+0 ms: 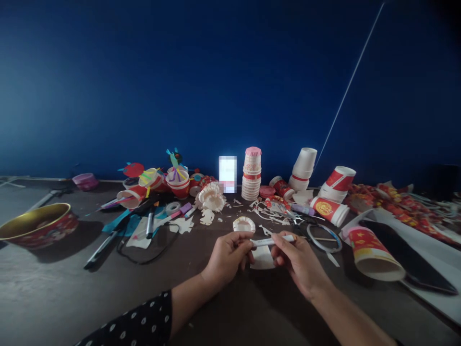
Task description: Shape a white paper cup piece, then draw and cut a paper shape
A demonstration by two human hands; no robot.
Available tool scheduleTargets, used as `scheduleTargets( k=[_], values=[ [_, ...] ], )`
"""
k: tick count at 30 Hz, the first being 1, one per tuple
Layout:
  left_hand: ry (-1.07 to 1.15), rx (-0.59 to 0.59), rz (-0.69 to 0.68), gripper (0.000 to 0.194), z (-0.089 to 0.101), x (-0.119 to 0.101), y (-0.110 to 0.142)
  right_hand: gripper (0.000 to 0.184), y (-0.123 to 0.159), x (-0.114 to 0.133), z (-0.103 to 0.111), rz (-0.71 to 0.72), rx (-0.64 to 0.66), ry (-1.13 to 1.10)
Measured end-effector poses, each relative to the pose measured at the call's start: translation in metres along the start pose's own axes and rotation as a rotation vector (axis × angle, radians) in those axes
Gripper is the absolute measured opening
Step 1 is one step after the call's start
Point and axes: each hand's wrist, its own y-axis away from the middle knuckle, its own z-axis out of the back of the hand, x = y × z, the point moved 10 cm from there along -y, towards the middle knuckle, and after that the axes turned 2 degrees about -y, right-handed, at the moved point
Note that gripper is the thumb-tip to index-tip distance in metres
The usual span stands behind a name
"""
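While pinching the white pen (271, 241) between left hand (227, 253) and right hand (296, 259), near the white paper (262, 259), could drop it or bump the curled paper piece (244, 223) just beyond the hands by gripping too lightly or pulling sharply.

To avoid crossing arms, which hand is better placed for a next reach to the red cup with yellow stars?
Probably the right hand, which is nearer the cup than the left hand. Both hold the white pen; the right must release it.
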Motion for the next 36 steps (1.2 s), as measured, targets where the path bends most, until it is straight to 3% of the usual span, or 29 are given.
scheduleTargets(
  k=[10,18,27,36],
  values=[
    [-0.17,-0.057,0.073,0.054,0.008,0.011,-0.001,0.026,-0.006,0.014,0.008,0.111,-0.022,0.01],
    [0.032,0.009,0.025,0.055,-0.003,0.016,-0.003,0.027,-0.001,0.005,0.001,0.024,-0.004,-0.057],
    [-0.148,-0.051,-0.098,0.051,0.004,0.001,0.006,0.026,0.003,-0.007,0.0,-0.099,-0.038,-0.212],
    [0.004,-0.052,0.001,0.055,0.003,0.013,-0.001,0.029,0.006,0.003,-0.006,-0.042,-0.004,-0.105]
  ],
)
